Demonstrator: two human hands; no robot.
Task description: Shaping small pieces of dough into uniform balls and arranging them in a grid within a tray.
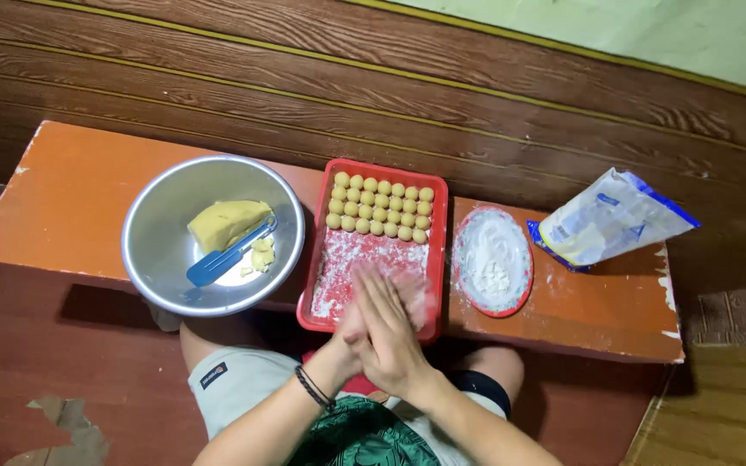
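From my remote seat I see both hands pressed palm to palm over the near end of the red tray (439,259), at about 6 o'clock of the bench: the left hand (357,321) lies under and against the right hand (397,324), fingers stretched out flat and together, not curled. Whatever sits between the palms is hidden, so I cannot tell whether a piece of dough is there. The rolled dough balls (379,207) fill the far end of the tray at 12 o'clock in 4 tidy rows, touching one another, with a floured bare patch between them and the hands. I judge them soft, light and easily dented, best taken singly with fingertips at the sides. At 9 o'clock the steel bowl (157,224) holds the yellow dough lump (224,221), with a blue spatula (228,255) leaning against it; that lump looks pliable and a little greasy, better pinched off from an edge. At 3 o'clock, just beside the tray, sits a red plate of flour (492,259), and farther right a half-empty flour bag (608,217) lies on the orange bench (62,198).
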